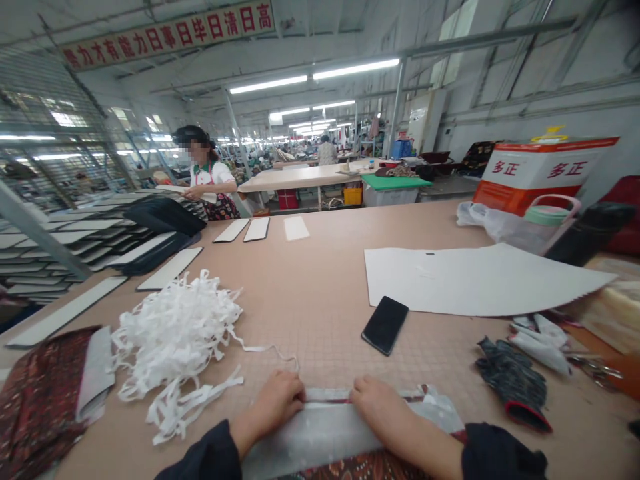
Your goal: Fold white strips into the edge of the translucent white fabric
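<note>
In front of me lies a piece of dark red patterned fabric with a pale, whitish backing, its far edge folded over. My left hand has its fingers curled on the left part of that folded edge. On the right part of the same edge, my right hand is closed, fingertips pressed together on the fabric. A tangled heap of white fabric strips lies to the left, and one loose strip trails from it towards my left hand. Beyond my right hand is a black smartphone.
Folded patterned fabric lies at left. White panels stand near stacked panels, with a co-worker behind. At right are a large white sheet, a dark glove, a plastic bag and a red-and-white container.
</note>
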`<move>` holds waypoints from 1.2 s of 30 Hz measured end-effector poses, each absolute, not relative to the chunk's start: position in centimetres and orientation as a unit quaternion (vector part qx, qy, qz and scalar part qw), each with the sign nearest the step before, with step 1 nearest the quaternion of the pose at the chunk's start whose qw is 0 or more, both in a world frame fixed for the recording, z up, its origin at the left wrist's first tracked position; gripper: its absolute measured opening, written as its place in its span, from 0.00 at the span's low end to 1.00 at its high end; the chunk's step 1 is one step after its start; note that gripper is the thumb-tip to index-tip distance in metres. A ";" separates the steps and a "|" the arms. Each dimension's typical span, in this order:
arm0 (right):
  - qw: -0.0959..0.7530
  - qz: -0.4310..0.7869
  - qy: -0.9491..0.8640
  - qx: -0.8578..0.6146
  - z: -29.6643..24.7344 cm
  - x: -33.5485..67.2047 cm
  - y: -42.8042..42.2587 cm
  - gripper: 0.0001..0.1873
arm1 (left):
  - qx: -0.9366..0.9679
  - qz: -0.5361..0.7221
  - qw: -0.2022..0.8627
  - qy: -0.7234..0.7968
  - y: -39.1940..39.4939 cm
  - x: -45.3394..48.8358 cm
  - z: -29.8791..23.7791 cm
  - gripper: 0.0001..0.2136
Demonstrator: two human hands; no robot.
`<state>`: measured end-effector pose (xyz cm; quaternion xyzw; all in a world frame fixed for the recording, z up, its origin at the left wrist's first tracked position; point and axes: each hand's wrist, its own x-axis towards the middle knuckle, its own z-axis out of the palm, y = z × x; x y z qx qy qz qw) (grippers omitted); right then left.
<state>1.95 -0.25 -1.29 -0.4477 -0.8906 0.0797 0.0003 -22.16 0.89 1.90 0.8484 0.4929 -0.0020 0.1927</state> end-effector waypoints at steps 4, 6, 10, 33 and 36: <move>0.111 0.087 -0.900 -0.413 -2.0 -3.6 -0.5 0.08 | 0.873 0.019 0.128 0.470 0.0 -22.2 0.6 0.03; 0.153 0.046 -0.909 -0.384 -3.0 -5.0 -1.2 0.05 | 0.890 0.028 0.080 0.448 -0.5 -22.3 -0.3 0.05; 0.171 -0.033 -0.921 -0.349 -4.6 -3.8 -2.5 0.09 | 0.903 0.032 0.048 0.425 -0.7 -23.2 -0.8 0.04; 0.151 0.048 -0.916 -0.369 -4.0 -8.2 -1.9 0.07 | 0.888 0.088 -0.111 0.436 -4.2 -25.3 -1.5 0.04; 0.169 0.038 -0.925 -0.339 -3.9 -9.5 -1.9 0.05 | 0.867 0.126 -0.121 0.467 -5.2 -25.7 -2.1 0.05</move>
